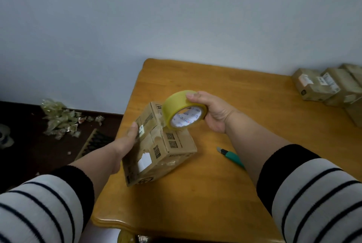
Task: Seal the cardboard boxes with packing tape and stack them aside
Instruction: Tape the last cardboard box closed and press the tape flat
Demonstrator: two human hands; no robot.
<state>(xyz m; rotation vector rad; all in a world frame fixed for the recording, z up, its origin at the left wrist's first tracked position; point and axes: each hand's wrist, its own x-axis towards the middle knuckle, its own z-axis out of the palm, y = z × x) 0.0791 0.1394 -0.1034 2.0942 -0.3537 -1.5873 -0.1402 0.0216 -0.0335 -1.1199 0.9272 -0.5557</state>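
Fingers of the right hand [212,112] curl round the tape roll [184,112], thumb on the outer face, roll held on edge just above the box [158,145]. Left hand [128,139] is on the box's left side, thumb on the top near a small label; whether those fingers curl under or lie flat I cannot tell, the frame is blurred there. Box sits skewed near the left edge of the table [215,193], top flaps down, seam running away from the camera. A short run of tape looks already drawn from the roll to the far end of the top, but it's clear film and hard to confirm. To do this step well: keep the left hand pinning the box so it doesn't slide, pull the roll along the seam toward the near end with steady tension, keep it centred over the flap gap, run over the edge and down the side before cutting. Knife [231,156] lies on the table right of the box, under the right forearm, reachable. Sealed boxes [321,86] stacked at the far right; that's the drop-off, path across the table open. Scraps of used tape [60,121] lie on the floor to the left, out of the way.
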